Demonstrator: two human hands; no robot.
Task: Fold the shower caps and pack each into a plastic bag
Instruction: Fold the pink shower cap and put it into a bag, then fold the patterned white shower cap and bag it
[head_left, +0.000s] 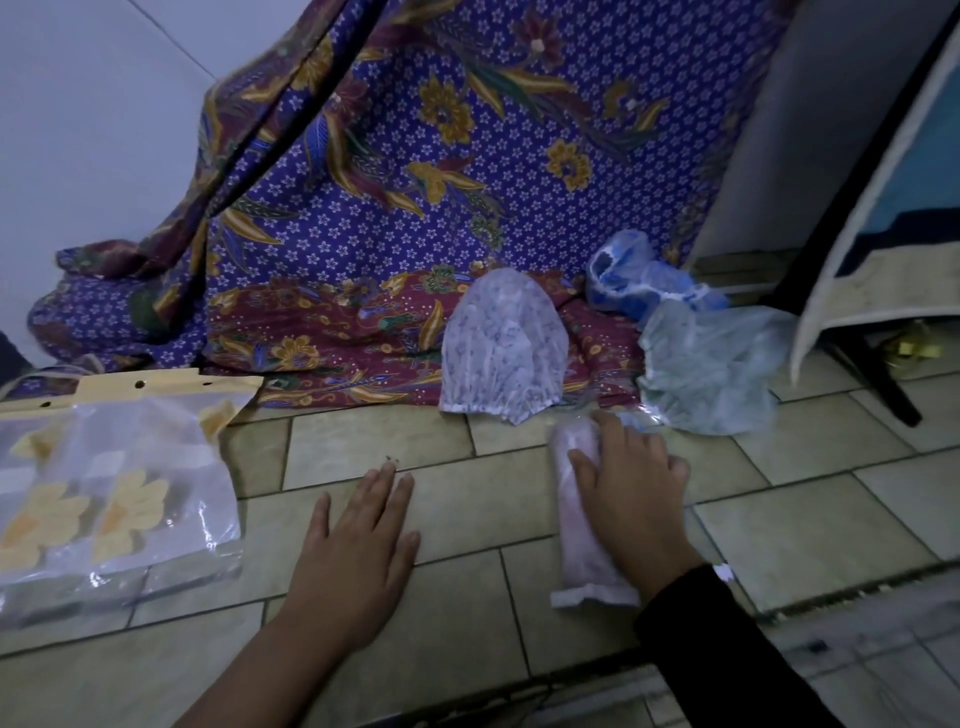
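Where the far wall meets the ground, a purple flowered cloth hangs down and spreads onto the tiled floor, taking up most of the far scene. To the far right a dark upright panel stands with a pale-edged mat draped in front of it. At the near left lies a stack of clear plastic bags with yellow flower prints and a yellow header strip. On the cloth's near edge, right of centre, a white patterned shower cap lies spread out; to its right a pale green shower cap lies crumpled on the tiles, and just beyond that sits a blue shower cap, bunched up. The left hand lies flat on the floor near the middle, fingers straight and slightly apart, holding nothing. The right hand, in a dark sleeve, rests palm-down with spread fingers on the far half of a folded pink shower cap, a narrow roll lying on the tiles, pointing near to far. Clear film glints at its far end, but whether the roll is inside a bag cannot be told.
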